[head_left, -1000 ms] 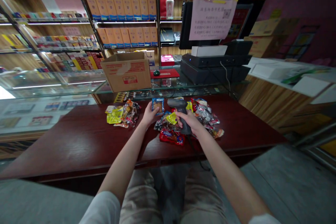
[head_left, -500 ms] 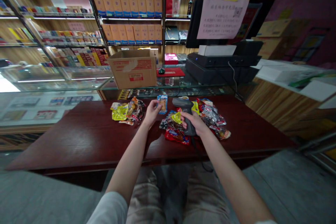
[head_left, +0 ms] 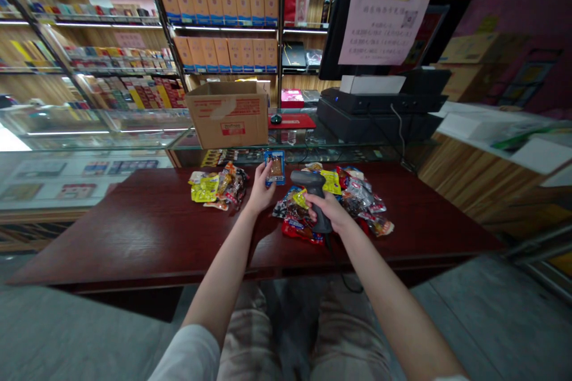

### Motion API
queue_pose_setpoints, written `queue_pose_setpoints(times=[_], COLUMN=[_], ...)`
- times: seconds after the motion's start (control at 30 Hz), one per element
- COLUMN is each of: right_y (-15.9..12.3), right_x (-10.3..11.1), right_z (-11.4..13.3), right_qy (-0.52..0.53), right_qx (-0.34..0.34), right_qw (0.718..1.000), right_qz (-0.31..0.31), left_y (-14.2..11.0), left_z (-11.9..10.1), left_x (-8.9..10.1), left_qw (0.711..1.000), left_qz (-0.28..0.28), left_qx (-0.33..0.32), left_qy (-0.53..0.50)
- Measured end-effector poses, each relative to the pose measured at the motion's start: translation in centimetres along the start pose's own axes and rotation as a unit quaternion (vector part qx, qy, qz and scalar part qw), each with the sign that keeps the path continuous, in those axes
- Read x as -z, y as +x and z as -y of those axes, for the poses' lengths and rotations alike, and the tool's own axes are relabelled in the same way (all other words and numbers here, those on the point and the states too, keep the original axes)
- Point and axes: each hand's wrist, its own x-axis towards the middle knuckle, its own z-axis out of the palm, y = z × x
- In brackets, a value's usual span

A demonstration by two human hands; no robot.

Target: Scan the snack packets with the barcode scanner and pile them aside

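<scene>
A blue-edged snack packet (head_left: 277,168) with a brown middle is held upright by my left hand (head_left: 261,187), gripped at its left side. My right hand (head_left: 325,208) is wrapped around the handle of a dark grey barcode scanner (head_left: 308,178), whose head points left toward the packet. Beneath and around the scanner lies a heap of snack packets (head_left: 357,193) in red, yellow and silver wrappers. To the left of my left hand sits a smaller pile of snack packets (head_left: 205,189), with a yellow one in front.
The dark red table (head_left: 147,226) meets a glass counter carrying an open cardboard box (head_left: 227,116), a mouse (head_left: 276,119) and a black cash register base (head_left: 375,119). A monitor bears a pink paper notice (head_left: 382,30). The scanner's cable hangs over the table's front edge.
The blue-edged packet has been lifted and turned in my left hand, and now stands slightly farther from me. My right hand keeps the scanner in nearly the same place. The camera view has shifted.
</scene>
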Motion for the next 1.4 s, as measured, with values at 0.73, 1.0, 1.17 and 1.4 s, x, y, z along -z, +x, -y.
queue_pose_setpoints(times=[0.73, 1.0, 1.17, 1.4], right_y=[-1.9, -2.9, -2.9, -2.9], right_x=[3.1, 6.0, 6.8, 6.4], right_z=[2.9, 3.2, 2.9, 2.8], right_qy=[0.049, 0.05, 0.052, 0.051], right_qx=[0.014, 0.033, 0.041, 0.032], right_qw=[0.998, 0.996, 0.996, 0.997], right_qz=[-0.034, -0.061, -0.055, -0.056], left_y=[-0.4, -0.2, -0.4, -0.6], left_z=[-2.1, -2.3, -3.0, -1.7], left_x=[5.1, 4.9, 0.3, -0.7], left_qw=[0.878, 0.884, 0.937, 0.899], left_qz=[-0.191, -0.219, 0.122, 0.269], left_qx=[0.229, 0.16, 0.109, 0.173], left_qy=[0.375, 0.38, 0.308, 0.298])
